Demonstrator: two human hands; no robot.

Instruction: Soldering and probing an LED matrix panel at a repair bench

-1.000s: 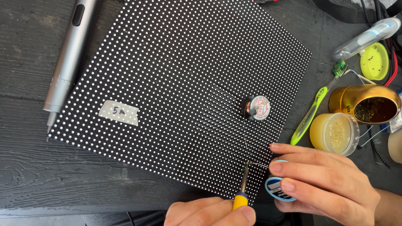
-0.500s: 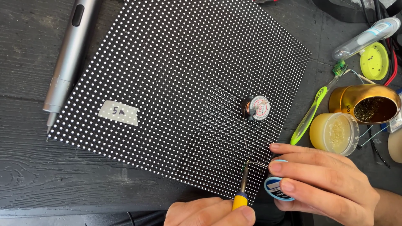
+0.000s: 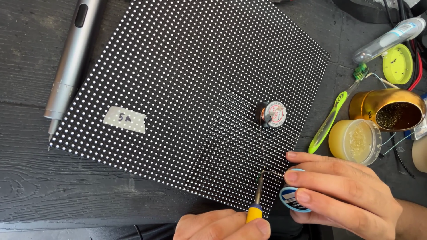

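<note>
left hand (image 3: 222, 226) at the bottom edge, fingers curled around the yellow grip of a soldering iron (image 3: 256, 200); the tip angles up and sits on the near edge of the black dotted panel (image 3: 191, 89), just ahead of the hand. right hand (image 3: 342, 195) lies beside it, fingers long and close together, fingertips pinching a thin solder wire (image 3: 272, 173) and feeding its end to the iron tip, so both meet at one spot on the panel. under the right fingers is a blue and white spool (image 3: 291, 200), looks held down by them, mostly hidden.

panel lies flat and tilted on the dark table (image 3: 26, 178); a white tape label (image 3: 125, 119) is on it left of the hands, and a small round metal part (image 3: 271, 114) stands on it just beyond them.

beyond the right hand: yellowish open jar (image 3: 355, 141) with pale paste, gold tin (image 3: 387, 111) holding dark wire wool, green toothbrush (image 3: 331, 120) next to them, green lid (image 3: 397, 64) and a clear tube (image 3: 389, 38) farther off. grey pen-shaped tool (image 3: 71, 66) far left of the left hand, along the panel edge.
</note>
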